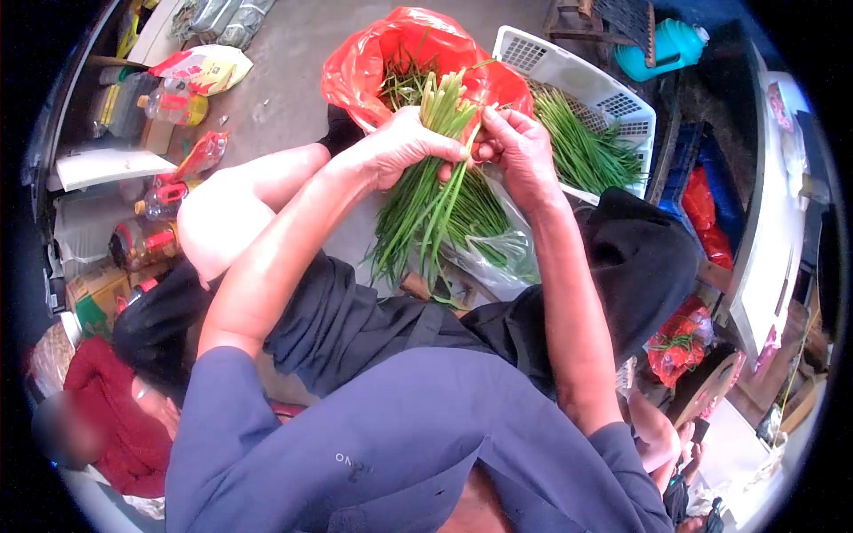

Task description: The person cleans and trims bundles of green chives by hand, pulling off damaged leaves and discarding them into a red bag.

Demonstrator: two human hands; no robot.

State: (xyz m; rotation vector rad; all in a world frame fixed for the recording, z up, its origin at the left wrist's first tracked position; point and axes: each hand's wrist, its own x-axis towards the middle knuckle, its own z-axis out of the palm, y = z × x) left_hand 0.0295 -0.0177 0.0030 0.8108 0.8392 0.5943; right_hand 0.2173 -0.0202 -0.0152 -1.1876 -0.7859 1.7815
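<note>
My left hand (404,147) is wrapped round a bunch of green chives (449,102), their pale cut ends pointing up and the long leaves hanging over my lap. Close beside it, my right hand (524,151) pinches at the pale end of a chive strand along the bunch's right side; its fingertips partly hide the strand. Behind my hands stands a red plastic bag (355,67) with loose green leaves inside. More chives lie below the bunch on a clear plastic bag (511,275). To the right, a white plastic basket (573,62) holds further chives (586,142).
Plastic bottles (173,107) and packets crowd the left side. A teal jug (666,49) stands at the back right beside a dark wooden stool (591,22). Another red bag (680,351) lies at the lower right. A person in a dark red top (115,409) is at the lower left; another person's hands show at lower right.
</note>
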